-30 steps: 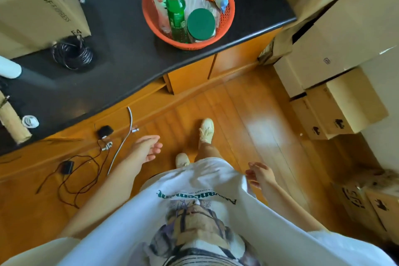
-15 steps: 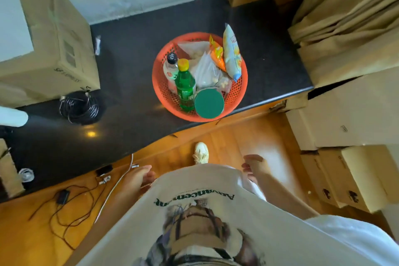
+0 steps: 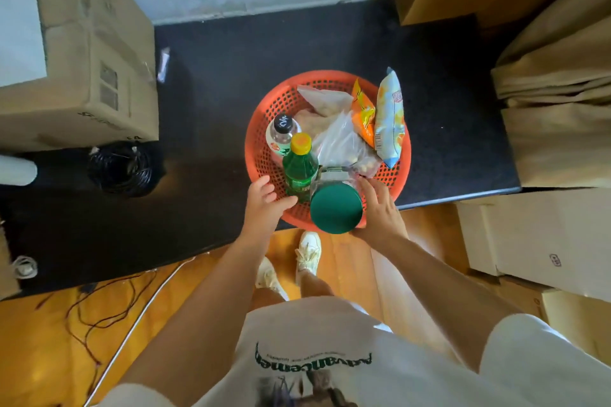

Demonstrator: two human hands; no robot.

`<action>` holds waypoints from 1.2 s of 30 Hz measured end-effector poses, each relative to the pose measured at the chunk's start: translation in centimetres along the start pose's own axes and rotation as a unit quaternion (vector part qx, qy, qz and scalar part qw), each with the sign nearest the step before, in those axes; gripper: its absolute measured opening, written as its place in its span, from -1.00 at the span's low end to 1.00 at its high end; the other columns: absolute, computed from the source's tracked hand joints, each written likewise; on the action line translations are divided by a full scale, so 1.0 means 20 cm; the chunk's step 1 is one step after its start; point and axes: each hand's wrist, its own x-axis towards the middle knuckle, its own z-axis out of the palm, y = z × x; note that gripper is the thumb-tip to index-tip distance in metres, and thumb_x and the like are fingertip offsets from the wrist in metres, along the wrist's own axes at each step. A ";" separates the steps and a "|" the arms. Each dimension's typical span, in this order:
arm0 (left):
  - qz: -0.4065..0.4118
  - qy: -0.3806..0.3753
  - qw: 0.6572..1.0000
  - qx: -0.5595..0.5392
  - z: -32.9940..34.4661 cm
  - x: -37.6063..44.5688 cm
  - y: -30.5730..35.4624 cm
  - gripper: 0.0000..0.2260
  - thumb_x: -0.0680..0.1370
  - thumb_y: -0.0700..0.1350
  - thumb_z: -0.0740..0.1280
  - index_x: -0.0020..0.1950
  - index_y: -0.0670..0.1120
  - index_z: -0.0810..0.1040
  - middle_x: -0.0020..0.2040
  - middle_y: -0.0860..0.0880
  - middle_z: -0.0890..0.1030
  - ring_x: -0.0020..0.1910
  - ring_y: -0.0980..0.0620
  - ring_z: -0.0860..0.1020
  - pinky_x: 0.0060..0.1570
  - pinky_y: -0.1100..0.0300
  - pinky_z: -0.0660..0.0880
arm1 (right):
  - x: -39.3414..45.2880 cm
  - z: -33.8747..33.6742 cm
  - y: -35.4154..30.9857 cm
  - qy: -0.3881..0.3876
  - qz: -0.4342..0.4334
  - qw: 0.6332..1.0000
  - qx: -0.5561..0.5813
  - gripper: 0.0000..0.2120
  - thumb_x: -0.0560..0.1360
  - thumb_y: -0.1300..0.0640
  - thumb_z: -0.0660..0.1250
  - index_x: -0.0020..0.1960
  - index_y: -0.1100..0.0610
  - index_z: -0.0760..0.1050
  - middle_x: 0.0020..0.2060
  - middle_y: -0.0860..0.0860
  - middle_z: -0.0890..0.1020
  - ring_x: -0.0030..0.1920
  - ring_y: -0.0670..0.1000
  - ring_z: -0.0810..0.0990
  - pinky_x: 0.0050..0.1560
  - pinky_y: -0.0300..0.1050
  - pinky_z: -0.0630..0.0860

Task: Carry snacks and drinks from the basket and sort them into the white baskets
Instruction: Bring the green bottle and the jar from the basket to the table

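An orange mesh basket point(image 3: 274, 102) stands near the front edge of a black counter point(image 3: 330, 43). It holds a green bottle with a yellow cap point(image 3: 299, 165), a clear bottle with a black cap point(image 3: 281, 132), a jar with a green lid point(image 3: 335, 210), clear bags point(image 3: 340, 142), an orange snack bag point(image 3: 363, 116) and a pale blue snack bag point(image 3: 389, 119). My left hand point(image 3: 264, 205) is at the basket's near-left rim beside the green bottle, fingers apart. My right hand point(image 3: 380, 208) rests against the jar's right side, fingers spread.
A cardboard box point(image 3: 89, 53) and a coil of black cable point(image 3: 124, 168) sit on the counter to the left. More cardboard boxes point(image 3: 545, 235) and folded tan fabric point(image 3: 555, 102) crowd the right. Cables point(image 3: 99, 307) lie on the wooden floor.
Both hands have risen from my sides to the basket's near rim. The view has closed in on the counter and the basket.
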 end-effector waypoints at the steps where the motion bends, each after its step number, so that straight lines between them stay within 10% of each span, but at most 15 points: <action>1: 0.011 -0.006 1.000 0.008 0.04 0.03 0.01 -0.35 0.42 -0.30 0.44 0.43 -0.08 0.23 0.38 -0.07 0.33 0.30 0.04 0.35 0.26 0.07 0.38 | 0.02 0.01 0.01 0.002 -0.012 1.000 -0.003 0.05 0.19 0.10 0.58 0.50 0.05 0.03 0.42 0.11 0.18 0.42 0.15 0.20 0.35 0.10 0.31; 26: 0.165 -0.005 0.983 0.077 0.05 0.02 0.13 -0.58 0.29 -0.20 0.55 0.10 -0.02 0.56 0.03 0.03 0.67 0.03 0.10 0.63 0.06 0.21 0.51 | -0.09 -0.20 0.04 0.056 -0.130 0.960 0.241 -0.06 0.12 0.13 0.60 0.38 -0.07 0.19 0.32 -0.23 0.33 0.33 -0.17 0.28 0.28 -0.12 0.31; 36: 0.228 -0.056 0.970 -0.067 -0.25 -0.23 0.25 -0.79 0.29 -0.09 0.42 -0.11 0.12 0.64 -0.14 0.17 0.70 -0.05 0.21 0.64 0.02 0.19 0.49 | -0.54 -0.28 -0.13 0.224 -0.005 0.808 0.545 -0.12 0.05 0.03 0.53 0.32 0.01 0.29 0.26 0.03 0.45 0.30 0.03 0.42 0.29 0.06 0.39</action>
